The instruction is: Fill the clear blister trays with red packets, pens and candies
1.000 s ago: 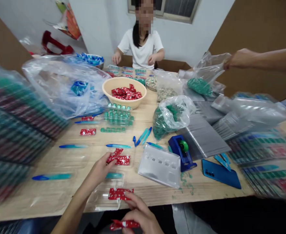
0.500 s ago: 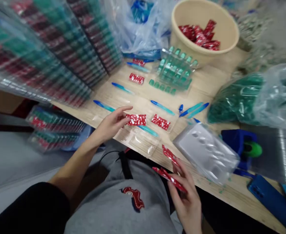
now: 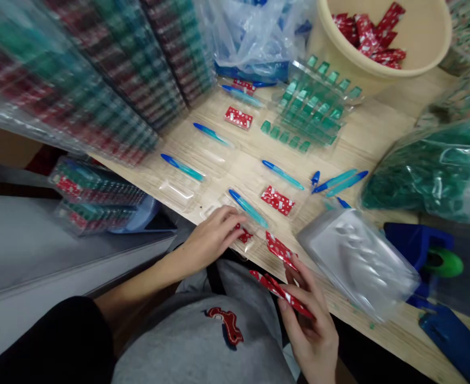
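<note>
My left hand (image 3: pixel 214 237) is closed, its fingertips on a red packet with white marks (image 3: pixel 244 234). This packet lies at the lower part of a clear plastic tray (image 3: pixel 208 210) by the table's near edge; the fingers partly cover it. A blue-and-turquoise pen (image 3: pixel 248 208) rests just above the packet in that tray. Just past the table edge, my right hand (image 3: pixel 312 314) grips several red packets (image 3: pixel 280 293), one of them (image 3: pixel 279 248) held apart between the fingers. To the right of the pen, another red packet (image 3: pixel 278 200) sits in a clear tray below a second pen (image 3: pixel 283 174).
More clear trays with pens (image 3: pixel 182 167) lie leftward. Stacked filled packs (image 3: pixel 110 69) stand at left. Behind are a cream tub (image 3: pixel 382 74) of red packets and a tray of green pieces (image 3: pixel 310 104). A clear plastic stack (image 3: pixel 358 261) and green-filled bag (image 3: pixel 430 165) are right.
My left hand has brought its red packet down and toward me into the near tray. My right hand still holds its packets. The view has shifted, moving the table's things in the picture.
</note>
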{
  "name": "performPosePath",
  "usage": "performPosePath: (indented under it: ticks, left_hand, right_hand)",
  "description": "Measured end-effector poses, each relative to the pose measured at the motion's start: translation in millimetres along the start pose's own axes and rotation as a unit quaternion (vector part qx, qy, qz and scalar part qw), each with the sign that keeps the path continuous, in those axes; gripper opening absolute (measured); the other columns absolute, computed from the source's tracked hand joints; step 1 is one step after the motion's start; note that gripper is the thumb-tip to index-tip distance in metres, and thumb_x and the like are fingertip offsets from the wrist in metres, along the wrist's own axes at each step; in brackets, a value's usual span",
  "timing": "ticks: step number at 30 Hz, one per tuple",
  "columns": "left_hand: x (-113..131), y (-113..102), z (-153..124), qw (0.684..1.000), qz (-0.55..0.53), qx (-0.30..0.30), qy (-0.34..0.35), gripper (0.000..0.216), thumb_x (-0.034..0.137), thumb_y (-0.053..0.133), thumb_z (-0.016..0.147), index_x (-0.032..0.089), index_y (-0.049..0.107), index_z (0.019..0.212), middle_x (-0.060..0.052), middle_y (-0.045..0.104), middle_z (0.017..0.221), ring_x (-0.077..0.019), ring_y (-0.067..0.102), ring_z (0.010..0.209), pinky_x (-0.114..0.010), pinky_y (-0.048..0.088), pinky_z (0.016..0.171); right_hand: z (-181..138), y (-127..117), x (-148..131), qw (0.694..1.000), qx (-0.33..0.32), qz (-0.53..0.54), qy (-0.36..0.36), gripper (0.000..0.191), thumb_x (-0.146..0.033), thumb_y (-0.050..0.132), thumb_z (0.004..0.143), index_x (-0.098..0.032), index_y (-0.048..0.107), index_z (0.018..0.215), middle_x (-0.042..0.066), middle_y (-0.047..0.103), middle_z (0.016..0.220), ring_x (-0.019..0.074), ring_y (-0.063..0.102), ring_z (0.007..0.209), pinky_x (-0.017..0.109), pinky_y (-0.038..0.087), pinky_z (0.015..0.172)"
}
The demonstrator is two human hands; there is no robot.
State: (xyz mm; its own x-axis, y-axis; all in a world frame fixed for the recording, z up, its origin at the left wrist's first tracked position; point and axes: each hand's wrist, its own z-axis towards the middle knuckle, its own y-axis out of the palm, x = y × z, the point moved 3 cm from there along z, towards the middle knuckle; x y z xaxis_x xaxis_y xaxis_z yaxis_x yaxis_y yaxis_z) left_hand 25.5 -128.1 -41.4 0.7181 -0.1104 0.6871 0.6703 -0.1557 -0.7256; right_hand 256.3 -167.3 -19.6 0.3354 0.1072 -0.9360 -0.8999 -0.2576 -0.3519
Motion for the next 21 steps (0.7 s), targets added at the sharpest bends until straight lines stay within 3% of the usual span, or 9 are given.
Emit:
performPosePath:
  ticks: [4,6,9,12,14,17,21]
  left_hand:
    - [14,-14,-3,0.987,-0.139,-0.005,0.079,0.018,0.024,0.047,0.1,0.019,0.062,0.108,-0.009,0.067,0.109,-0.017,0.061,0.106,-0.03,0.049,0.094]
    - [8,-22,-7,0.985,-0.169,0.003,0.036,0.021,0.027,0.046,0.1,0.018,0.065,0.098,-0.007,0.069,0.1,-0.0165,0.064,0.097,-0.029,0.05,0.089]
    - [-24,-43,-17,0.977,-0.173,0.06,-0.112,0.024,0.034,0.049,0.096,0.018,0.066,0.094,-0.006,0.071,0.095,-0.0174,0.065,0.088,-0.028,0.052,0.084]
    - [-68,-74,-31,0.946,-0.095,0.148,-0.271,0.029,0.039,0.05,0.09,0.016,0.066,0.099,-0.006,0.072,0.1,-0.0197,0.066,0.091,-0.03,0.051,0.087]
    - [-90,-90,-36,0.926,-0.014,0.177,-0.333,0.032,0.036,0.049,0.089,0.015,0.066,0.105,-0.008,0.071,0.107,-0.0223,0.065,0.098,-0.032,0.049,0.092]
    - [-105,-97,-34,0.916,0.101,0.165,-0.351,0.034,0.03,0.045,0.091,0.013,0.066,0.111,-0.012,0.069,0.115,-0.0261,0.062,0.109,-0.036,0.046,0.1]
    - [-103,-84,-26,0.904,0.216,0.132,-0.344,0.034,0.027,0.048,0.091,0.013,0.064,0.117,-0.016,0.063,0.113,-0.0314,0.058,0.111,-0.042,0.045,0.1]
  right_hand:
    - [15,21,-6,0.998,-0.06,0.03,-0.022,0.027,-0.009,0.061,0.087,-0.027,0.07,0.106,0.005,0.056,0.142,0.0224,0.064,0.12,0.036,0.058,0.099]
    - [20,29,-8,0.994,-0.08,0.067,-0.015,0.026,-0.009,0.061,0.087,-0.026,0.07,0.105,0.006,0.055,0.143,0.0236,0.066,0.118,0.037,0.058,0.098]
    - [25,34,-8,0.992,-0.081,0.096,-0.001,0.026,-0.008,0.06,0.088,-0.026,0.069,0.104,0.006,0.05,0.148,0.0244,0.065,0.119,0.037,0.057,0.099]
    - [28,33,-6,0.994,-0.067,0.087,-0.002,0.025,-0.009,0.061,0.087,-0.027,0.07,0.103,0.005,0.057,0.142,0.0221,0.067,0.116,0.034,0.057,0.099]
    - [30,32,-5,0.995,-0.059,0.079,-0.001,0.024,-0.01,0.061,0.087,-0.027,0.07,0.102,0.005,0.061,0.136,0.021,0.068,0.113,0.033,0.058,0.098]
    - [32,33,-6,0.996,-0.059,0.06,0.004,0.021,-0.012,0.062,0.088,-0.026,0.071,0.1,0.006,0.064,0.132,0.0205,0.069,0.111,0.031,0.059,0.095]
    - [35,36,-10,0.998,-0.051,0.039,0.008,0.017,-0.016,0.063,0.087,-0.026,0.073,0.097,0.007,0.066,0.128,0.0211,0.07,0.108,0.033,0.06,0.092]
